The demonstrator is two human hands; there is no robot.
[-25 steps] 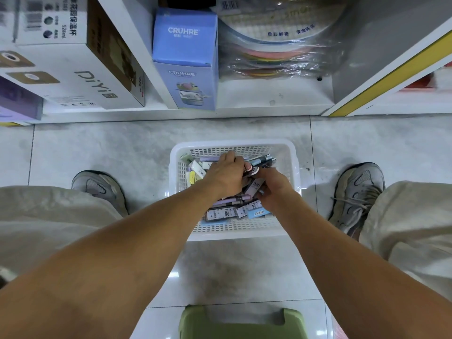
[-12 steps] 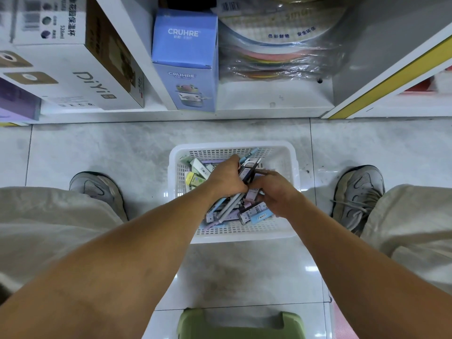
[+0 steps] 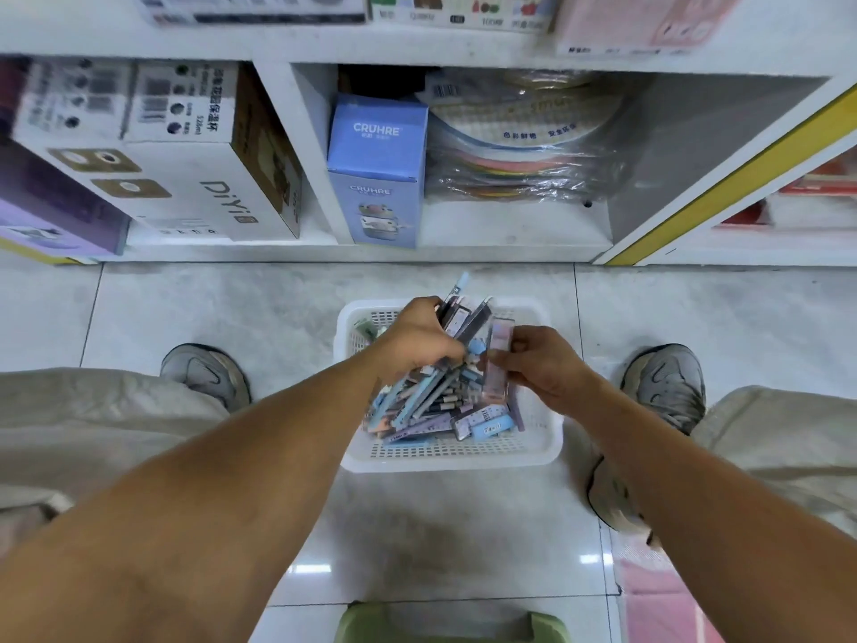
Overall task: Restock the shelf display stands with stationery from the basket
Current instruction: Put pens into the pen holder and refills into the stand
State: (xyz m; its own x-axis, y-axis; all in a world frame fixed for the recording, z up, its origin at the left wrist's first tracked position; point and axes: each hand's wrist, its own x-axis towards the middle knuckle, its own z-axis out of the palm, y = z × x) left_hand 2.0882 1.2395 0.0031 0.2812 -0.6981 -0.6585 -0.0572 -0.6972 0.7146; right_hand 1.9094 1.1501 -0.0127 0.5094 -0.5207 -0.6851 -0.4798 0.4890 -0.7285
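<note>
Left hand point(image 3: 419, 338) clenches a loose bundle of pens point(image 3: 463, 313) above the white plastic basket point(image 3: 457, 450); right hand point(image 3: 540, 364) pinches a slim pink pen box point(image 3: 498, 359); the splayed bundle could slip and scatter on the floor

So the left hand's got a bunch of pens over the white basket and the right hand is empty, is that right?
Not quite. In the head view the right hand is not empty: it pinches a slim pink packet. The left hand does hold a bunch of pens over the white basket.
</note>
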